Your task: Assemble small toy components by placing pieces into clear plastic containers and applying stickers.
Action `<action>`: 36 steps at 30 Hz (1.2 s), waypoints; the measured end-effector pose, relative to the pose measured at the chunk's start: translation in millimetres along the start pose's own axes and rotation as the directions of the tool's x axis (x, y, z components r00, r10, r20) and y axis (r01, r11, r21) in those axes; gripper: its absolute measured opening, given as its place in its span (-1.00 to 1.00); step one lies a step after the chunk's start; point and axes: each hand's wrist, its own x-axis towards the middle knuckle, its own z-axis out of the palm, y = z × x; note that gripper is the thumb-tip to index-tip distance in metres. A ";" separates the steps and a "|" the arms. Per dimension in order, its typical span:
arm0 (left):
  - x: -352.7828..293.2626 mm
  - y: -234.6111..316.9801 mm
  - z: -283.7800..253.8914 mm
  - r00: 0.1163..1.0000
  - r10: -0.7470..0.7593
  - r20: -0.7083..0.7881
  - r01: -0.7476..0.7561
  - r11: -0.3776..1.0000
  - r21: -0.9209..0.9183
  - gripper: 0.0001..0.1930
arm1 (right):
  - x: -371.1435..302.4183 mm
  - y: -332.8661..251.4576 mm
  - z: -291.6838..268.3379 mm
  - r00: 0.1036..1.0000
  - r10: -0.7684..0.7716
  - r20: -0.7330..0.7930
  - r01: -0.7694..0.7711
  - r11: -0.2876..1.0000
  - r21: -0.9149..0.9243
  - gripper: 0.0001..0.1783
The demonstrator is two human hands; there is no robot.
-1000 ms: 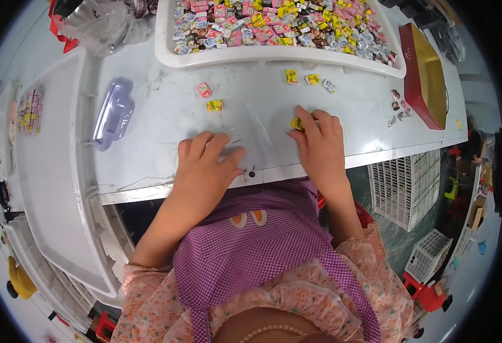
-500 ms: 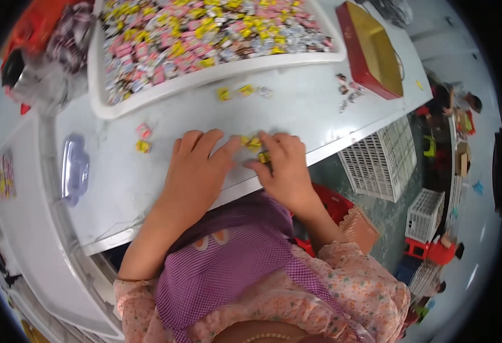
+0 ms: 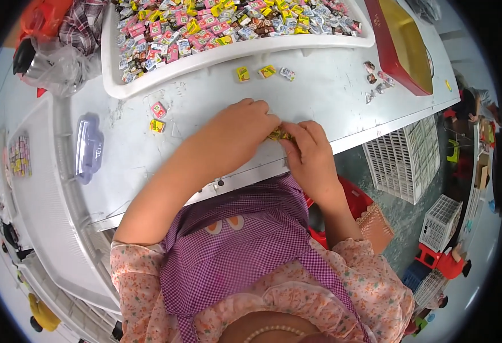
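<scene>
Near the table's front edge my two hands meet over a few yellow wrapped candies point(image 3: 278, 134). My left hand point(image 3: 240, 130) is closed, its fingertips at the left end of the candies and partly hidden behind the hand's back. From the other side, my right hand point(image 3: 314, 155) pinches them between thumb and fingers. A short way beyond lie two yellow candies point(image 3: 267, 71) and a white candy point(image 3: 287, 74). To the left of my left hand rest a pink candy point(image 3: 158, 110) and a yellow candy point(image 3: 156, 126).
A white tray point(image 3: 216, 56) heaped with wrapped candies stands at the back. Right of it is a red box point(image 3: 402, 63) with a gold inside, several dark and pink candies point(image 3: 383, 84) near it. On the left are a clear lilac plastic piece point(image 3: 89, 148) and an empty-looking white tray point(image 3: 39, 188).
My left hand has moved right and turned inward to meet my right hand. The yellow candies that lay between my spread hands are now gripped together. The view has shifted slightly.
</scene>
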 end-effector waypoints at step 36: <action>-87.2 -18.3 -9.3 0.919 -0.128 -0.373 0.202 0.965 0.166 -0.77 | 31.9 -41.5 22.0 0.946 -0.201 0.255 0.193 0.980 0.055 -0.67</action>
